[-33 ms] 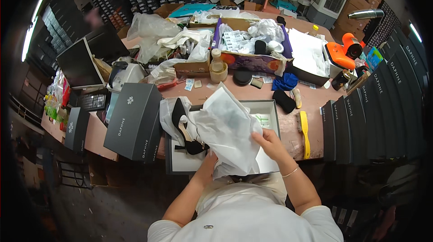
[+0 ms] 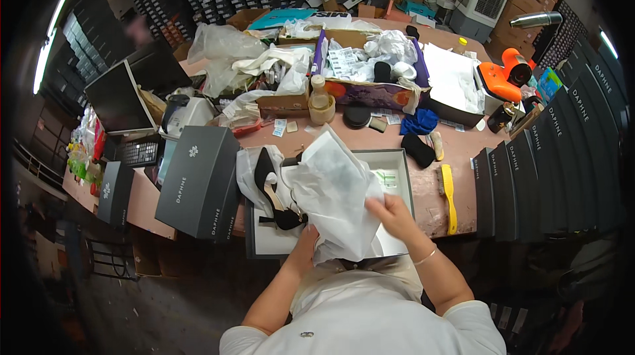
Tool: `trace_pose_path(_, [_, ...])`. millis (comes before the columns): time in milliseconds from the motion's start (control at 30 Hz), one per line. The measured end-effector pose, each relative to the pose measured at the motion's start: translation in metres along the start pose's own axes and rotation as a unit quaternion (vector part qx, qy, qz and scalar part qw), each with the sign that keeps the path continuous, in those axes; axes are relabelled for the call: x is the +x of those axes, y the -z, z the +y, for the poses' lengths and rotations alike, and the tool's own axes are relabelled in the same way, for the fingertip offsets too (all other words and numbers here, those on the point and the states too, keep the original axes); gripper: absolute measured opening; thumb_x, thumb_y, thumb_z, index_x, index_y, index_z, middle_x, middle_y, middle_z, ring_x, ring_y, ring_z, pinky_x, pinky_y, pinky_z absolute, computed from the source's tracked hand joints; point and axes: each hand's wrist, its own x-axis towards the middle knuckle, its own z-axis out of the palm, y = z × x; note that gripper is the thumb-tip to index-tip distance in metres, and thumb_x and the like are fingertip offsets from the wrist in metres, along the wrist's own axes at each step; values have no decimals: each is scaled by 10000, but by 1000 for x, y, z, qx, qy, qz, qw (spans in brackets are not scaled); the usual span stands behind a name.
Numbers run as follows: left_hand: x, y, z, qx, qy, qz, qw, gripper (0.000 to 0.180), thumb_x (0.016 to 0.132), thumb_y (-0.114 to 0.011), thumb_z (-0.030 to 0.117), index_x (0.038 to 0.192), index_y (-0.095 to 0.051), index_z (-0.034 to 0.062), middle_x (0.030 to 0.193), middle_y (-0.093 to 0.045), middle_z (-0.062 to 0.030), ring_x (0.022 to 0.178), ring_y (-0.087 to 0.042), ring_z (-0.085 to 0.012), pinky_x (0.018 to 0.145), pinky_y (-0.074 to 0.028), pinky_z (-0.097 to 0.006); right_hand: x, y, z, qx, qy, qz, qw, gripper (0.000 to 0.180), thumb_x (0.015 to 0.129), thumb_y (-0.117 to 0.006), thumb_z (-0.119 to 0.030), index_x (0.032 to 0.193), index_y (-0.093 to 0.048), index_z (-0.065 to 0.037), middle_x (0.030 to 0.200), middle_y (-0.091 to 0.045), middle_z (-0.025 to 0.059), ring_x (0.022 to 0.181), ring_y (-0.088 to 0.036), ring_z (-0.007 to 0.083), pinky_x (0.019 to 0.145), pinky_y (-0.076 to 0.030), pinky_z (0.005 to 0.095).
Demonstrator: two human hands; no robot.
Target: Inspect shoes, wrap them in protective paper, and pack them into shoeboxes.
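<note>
A large sheet of white tissue paper stands bunched over the shoe box, a shallow tray with a dark rim. My left hand grips its lower left side, the fingertips hidden behind it. Up at the right edge, my right hand, slightly blurred, has its thumb on the paper and is closed on that edge. Whether anything is inside the paper cannot be seen. Left of it, a black high-heeled shoe lies on its side in the box, partly over crumpled white tissue.
A dark box stands close on the left. To the right lie a yellow-handled brush and a black pad. Stacked dark boxes crowd the right side. Behind are a bottle and a purple carton of papers.
My right hand has slid slightly left at the paper's edge and is more blurred. The paper has shifted a little. The whole view has moved by a small amount.
</note>
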Motion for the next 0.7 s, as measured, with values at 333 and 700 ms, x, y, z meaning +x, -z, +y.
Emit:
trace_pose_path(333, [-4, 28, 39, 208, -29, -132, 969, 707, 818, -736, 353, 1362, -432, 18, 1196, -581, -61, 1069, -557, -139, 938, -443, -287, -21, 64, -66, -126, 137, -69, 980, 752, 703, -817, -346, 1309, -502, -30, 1129, -635, 172, 1058, -608, 245, 932, -454, 373])
trace_pose_path(700, [10, 22, 90, 222, -251, 153, 930, 246, 917, -614, 171, 1025, -649, -48, 1075, -618, -79, 869, -607, -132, 772, -499, -273, -60, 128, -50, 93, 91, 283, 950, 329, 775, -694, -114, 1055, -569, 3, 986, -623, 70, 864, -611, 123, 784, -516, 270])
